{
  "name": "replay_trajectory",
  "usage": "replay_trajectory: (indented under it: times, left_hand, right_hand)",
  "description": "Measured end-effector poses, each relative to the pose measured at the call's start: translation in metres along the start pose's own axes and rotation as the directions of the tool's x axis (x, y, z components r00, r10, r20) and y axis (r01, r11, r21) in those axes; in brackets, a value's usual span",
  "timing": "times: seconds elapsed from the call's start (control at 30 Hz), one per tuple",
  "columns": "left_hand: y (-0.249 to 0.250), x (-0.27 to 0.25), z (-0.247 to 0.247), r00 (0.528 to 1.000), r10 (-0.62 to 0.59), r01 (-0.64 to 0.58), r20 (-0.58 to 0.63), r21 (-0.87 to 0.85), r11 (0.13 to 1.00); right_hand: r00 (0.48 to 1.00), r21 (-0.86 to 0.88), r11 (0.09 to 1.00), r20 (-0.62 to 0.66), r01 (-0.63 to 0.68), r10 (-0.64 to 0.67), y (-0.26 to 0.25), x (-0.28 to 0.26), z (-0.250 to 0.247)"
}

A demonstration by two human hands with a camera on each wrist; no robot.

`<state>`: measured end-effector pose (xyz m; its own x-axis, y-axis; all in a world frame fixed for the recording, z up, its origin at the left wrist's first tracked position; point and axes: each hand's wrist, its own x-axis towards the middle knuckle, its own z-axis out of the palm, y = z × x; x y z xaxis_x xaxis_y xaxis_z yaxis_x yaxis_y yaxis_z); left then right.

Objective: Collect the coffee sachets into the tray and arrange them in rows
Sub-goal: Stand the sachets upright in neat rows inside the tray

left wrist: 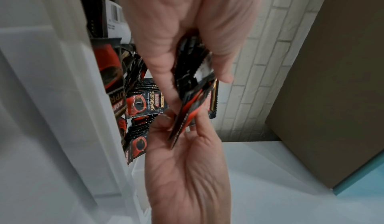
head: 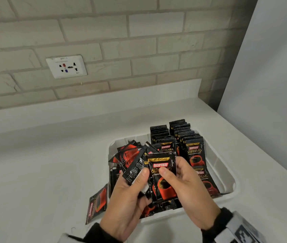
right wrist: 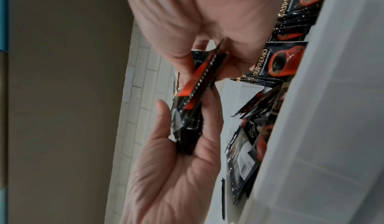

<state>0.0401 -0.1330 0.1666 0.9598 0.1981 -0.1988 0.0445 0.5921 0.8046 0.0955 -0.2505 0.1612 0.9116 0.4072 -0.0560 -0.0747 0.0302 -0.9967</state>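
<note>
Wall: pale grey brick-pattern tiles (head: 139, 41) rise behind the desk, and a white rectangular socket plate (head: 66, 66) is set into them at the left.
Panel: a plain pale upright panel (head: 270, 58) stands at the right edge of the head view.
Desk: a smooth white desk (head: 43, 155) carries the tray, with a low white upstand along the wall.
Tray: a white plastic rectangular tray (head: 226, 172) with rounded corners sits on the desk near its front edge, in front of the person.
Rows: black and red coffee sachets stand upright in two neat rows (head: 176, 134) in the far right part of the tray, with one more front-facing sachet lower down at the right.
Loose heap: more black and red sachets lie jumbled (head: 128, 155) in the left part of the tray, tilted at many angles.
Stray sachet: one black and red sachet (head: 97, 206) lies outside the tray, just beside its near left corner, leaning against the tray wall.
Left hand: the left hand (head: 130, 199) is above the tray, its grip closed by thumb and fingers on a small bundle of sachets (head: 134, 170) with the printed backs showing.
Right hand: the right hand (head: 190, 186) is touching the left, its grip pinching a front-facing sachet (head: 163, 181) between thumb and fingers; the wrist views show that sachet's serrated edge (right wrist: 205, 78) between both hands.
Sleeves: dark cuffs (head: 221, 220) cover both wrists.
</note>
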Motion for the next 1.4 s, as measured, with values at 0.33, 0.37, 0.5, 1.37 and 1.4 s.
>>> replay_trajectory:
  times: [0.33,0.37,0.5,1.37,1.4]
  left_hand:
    - [-0.003,0.004,-0.002,0.998,0.044,-0.038,-0.040,0.138,0.990]
    - [-0.003,0.004,-0.003,0.999,0.039,-0.034,-0.033,0.138,0.990]
    - [-0.006,0.005,-0.006,1.000,0.018,-0.016,-0.011,0.164,0.986]
    - [0.017,0.000,-0.037,0.963,0.157,-0.151,-0.217,0.045,0.987]
    - [0.017,0.000,-0.039,0.963,0.159,-0.153,-0.220,0.043,0.987]
  right_hand:
    - [0.991,-0.314,0.942,-0.018,0.119,-0.131,-0.001,0.005,-0.010]
    - [0.984,-0.369,0.915,0.006,0.166,-0.176,-0.007,0.006,-0.013]
    - [0.960,-0.488,0.827,0.142,0.279,-0.240,-0.030,0.008,-0.023]
    - [0.937,-0.917,0.244,0.342,0.315,0.075,-0.045,0.104,-0.050]
    - [0.936,-0.923,0.221,0.341,0.316,0.085,-0.044,0.106,-0.048]
